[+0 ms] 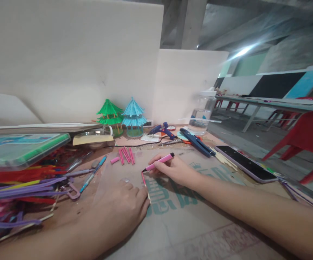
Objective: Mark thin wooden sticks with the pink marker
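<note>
My right hand (168, 168) is closed around a pink marker (160, 161), whose dark tip touches the upper end of a thin stick (143, 178). That stick is pink at the top and pale lower down. My left hand (124, 206) lies low over the sheet, with its fingertips pressed at the stick's lower part. Beyond the hands, several short pink sticks (126, 155) lie beside a pink marker cap (114, 160). Under both hands is a translucent plastic sheet (172, 231) with green printed characters.
Green (109, 112) and blue (133, 115) pagoda models stand at the back, near a glue gun (162, 130) and water bottle (201, 112). A blue cutting tool (196, 142) and phone (245, 162) lie right. Craft strips (23, 189) and a plastic case (21, 148) crowd the left.
</note>
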### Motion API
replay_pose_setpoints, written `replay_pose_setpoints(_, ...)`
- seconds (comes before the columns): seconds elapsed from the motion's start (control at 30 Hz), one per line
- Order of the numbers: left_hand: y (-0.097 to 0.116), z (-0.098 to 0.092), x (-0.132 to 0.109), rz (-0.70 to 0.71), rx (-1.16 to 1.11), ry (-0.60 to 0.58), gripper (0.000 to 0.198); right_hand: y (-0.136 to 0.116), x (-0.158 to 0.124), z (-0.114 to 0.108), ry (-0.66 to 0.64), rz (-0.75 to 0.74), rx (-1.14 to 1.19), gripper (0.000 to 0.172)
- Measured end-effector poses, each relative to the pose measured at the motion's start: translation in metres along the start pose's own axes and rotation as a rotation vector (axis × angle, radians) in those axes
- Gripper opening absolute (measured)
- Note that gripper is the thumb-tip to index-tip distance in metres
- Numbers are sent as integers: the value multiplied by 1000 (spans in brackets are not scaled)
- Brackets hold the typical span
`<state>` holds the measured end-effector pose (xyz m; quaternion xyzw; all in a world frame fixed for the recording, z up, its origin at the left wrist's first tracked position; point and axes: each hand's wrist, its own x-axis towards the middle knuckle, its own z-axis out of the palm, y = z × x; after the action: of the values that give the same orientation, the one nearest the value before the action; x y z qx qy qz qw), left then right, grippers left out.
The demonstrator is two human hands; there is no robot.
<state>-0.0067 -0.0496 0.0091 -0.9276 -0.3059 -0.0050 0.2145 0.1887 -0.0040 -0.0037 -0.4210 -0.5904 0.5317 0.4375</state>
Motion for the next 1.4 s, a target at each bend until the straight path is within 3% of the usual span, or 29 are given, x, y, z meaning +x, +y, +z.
replay_pose_setpoints(0.5, -2, 2, 0, 1, -62, 67, 21, -1, -1, -1, 40, -14, -62, 5)
replay_pose_setpoints(0.83, -1, 3, -1, -1, -97, 86, 20, 0, -1, -3, -44, -54, -134, 10)
replay_pose_setpoints(1.03, -2, 4, -1, -1, -123, 144, 27, -2, -1, -3, 7, -50, -99, 9)
replay_pose_setpoints(1.2, -2, 5, -2, 5, -123, 131, 26, 1, -1, -3, -49, -47, -78, 15)
replay_pose_setpoints(1.4, -2, 3, -1, 26, -117, 101, 21, 1, 0, -3, -4, -46, -76, 10)
